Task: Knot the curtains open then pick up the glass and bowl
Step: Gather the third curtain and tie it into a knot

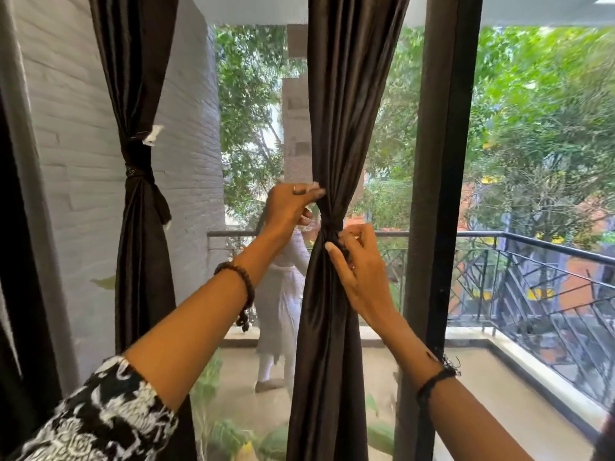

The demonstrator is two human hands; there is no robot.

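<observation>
A dark brown curtain (346,111) hangs straight ahead, gathered into a tight waist at mid height by a tie (331,226). My left hand (289,207) grips the curtain's left edge just above the gather. Just below and to the right of the gather, my right hand (357,261) pinches the tie between its fingers. A second brown curtain (139,94) at the left hangs bound at its middle by a tie (136,171). No glass or bowl is in view.
A dark door frame post (436,194) stands right of the curtain. Beyond the insect screen lies a balcony with a metal railing (532,247), trees, and a person in white (283,294). A white brick wall (83,161) is at the left.
</observation>
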